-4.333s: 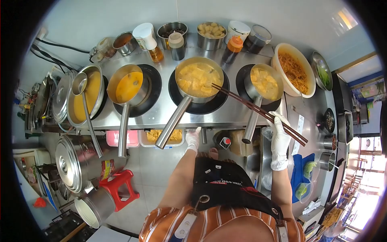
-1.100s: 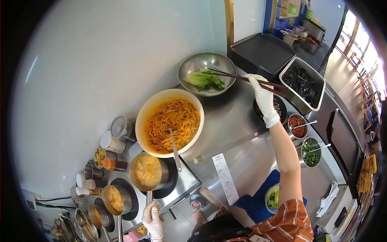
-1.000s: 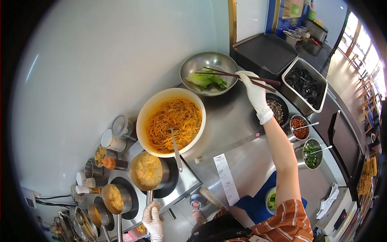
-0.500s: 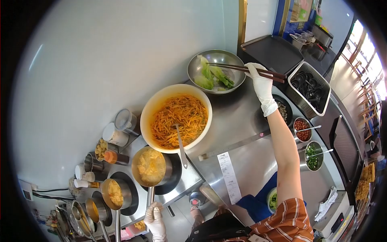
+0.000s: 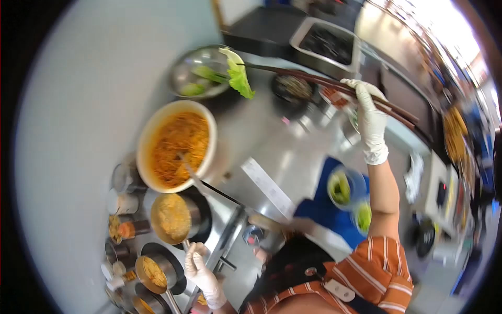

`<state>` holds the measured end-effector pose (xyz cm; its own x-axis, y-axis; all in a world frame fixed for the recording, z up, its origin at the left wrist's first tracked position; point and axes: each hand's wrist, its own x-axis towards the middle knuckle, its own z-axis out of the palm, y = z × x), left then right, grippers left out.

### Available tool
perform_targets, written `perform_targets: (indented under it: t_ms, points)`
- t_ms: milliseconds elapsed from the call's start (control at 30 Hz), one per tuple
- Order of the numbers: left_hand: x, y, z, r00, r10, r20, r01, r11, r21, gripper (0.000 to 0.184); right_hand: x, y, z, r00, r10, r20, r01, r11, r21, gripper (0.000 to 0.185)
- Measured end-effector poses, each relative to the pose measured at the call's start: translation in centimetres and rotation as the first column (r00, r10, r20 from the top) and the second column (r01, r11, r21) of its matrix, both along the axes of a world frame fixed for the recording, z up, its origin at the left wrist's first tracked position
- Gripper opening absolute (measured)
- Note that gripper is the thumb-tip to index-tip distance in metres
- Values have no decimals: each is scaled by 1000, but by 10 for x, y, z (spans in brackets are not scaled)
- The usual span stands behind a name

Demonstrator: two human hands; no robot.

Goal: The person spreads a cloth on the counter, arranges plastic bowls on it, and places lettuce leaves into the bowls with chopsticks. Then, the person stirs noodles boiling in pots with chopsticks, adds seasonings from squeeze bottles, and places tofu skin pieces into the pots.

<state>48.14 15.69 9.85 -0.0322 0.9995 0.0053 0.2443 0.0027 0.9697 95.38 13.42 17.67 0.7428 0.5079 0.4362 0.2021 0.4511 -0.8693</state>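
My right hand [image 5: 370,112], in a white glove, is closed round a pair of long dark chopsticks [image 5: 319,81]. At their tips hangs a green lettuce leaf [image 5: 239,78], over the right rim of a steel bowl [image 5: 183,78]; more lettuce lies in that bowl. My gloved left hand [image 5: 201,272] is closed round the handle of a saucepan [image 5: 196,217] holding yellow food in bubbling liquid. Beside the saucepan stands a large cream bowl [image 5: 210,136] of orange-brown shredded food with a metal spoon [image 5: 193,175] in it.
Two cups of greens [image 5: 340,188] stand on a blue cloth [image 5: 308,209]. A paper receipt [image 5: 269,188] lies on the steel counter [image 5: 261,133]. At the back are a dark dish [image 5: 293,91] and a bin of black utensils [image 5: 327,44]. Another saucepan [image 5: 157,275] sits lower left.
The view has turned and shifted. My right hand has drawn the chopsticks rightward, lifting a lettuce leaf from the steel bowl. My left hand stays at the saucepan handle.
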Motion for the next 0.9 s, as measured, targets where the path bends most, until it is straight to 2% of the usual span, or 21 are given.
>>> perform_targets:
  t_ms: [33, 100, 167, 233, 300, 333, 367, 433, 533, 600, 700, 767, 833, 867, 900]
  points:
    - [-1, 1, -6, 998, -59, 3, 58, 996, 64, 25, -4, -49, 3, 995, -57, -82, 50, 995, -86, 20]
    - [3, 2, -3, 988, -123, 91, 119, 992, 43, 26, -31, -132, 11, 950, -299, 94, 309, 944, -119, 22]
    - [2, 3, -5, 974, -215, 76, 211, 976, 54, 26, -58, -212, 16, 935, -344, 86, 354, 921, -161, 22]
    - [8, 2, -1, 957, -282, 75, 280, 960, 31, 24, -90, -280, 20, 850, -500, 166, 524, 771, -363, 22]
    - [16, -2, 3, 938, -329, 106, 329, 944, 21, 24, -118, -316, 15, 840, -477, 260, 542, 753, -373, 23]
    - [18, -5, 4, 924, -360, 130, 362, 932, 15, 23, -132, -322, 13, 802, -536, 263, 597, 709, -377, 24]
    - [18, -8, 3, 918, -374, 133, 376, 927, 15, 23, -142, -329, 8, 788, -529, 316, 616, 676, -405, 17]
    - [19, -12, 1, 883, -443, 151, 443, 896, 41, 23, -155, -338, -12, 820, -479, 314, 573, 685, -449, 11]
    - [16, -22, 3, 868, -481, 121, 481, 876, 35, 23, -174, -329, -38, 815, -273, 512, 555, 625, -549, 3]
    - [13, -27, 6, 863, -495, 100, 495, 868, 34, 24, -182, -316, -55, 784, -114, 610, 542, 605, -584, 8]
    - [4, -31, 8, 868, -479, 131, 481, 876, 20, 23, -188, -304, -70, 658, 132, 741, 535, 611, -584, 20]
    - [-4, -32, 8, 882, -458, 110, 459, 888, 11, 23, -185, -305, -68, 666, 140, 733, 536, 593, -601, 18]
    - [-11, -34, 5, 894, -437, 103, 438, 899, 13, 24, -179, -308, -57, 754, -50, 654, 498, 694, -521, 13]
    - [-13, -35, 4, 903, -419, 98, 420, 907, 13, 25, -177, -311, -46, 828, -183, 530, 459, 764, -454, 7]
    - [-16, -36, 2, 899, -426, 98, 428, 904, 3, 25, -177, -315, -27, 832, -271, 484, 508, 721, -471, 5]
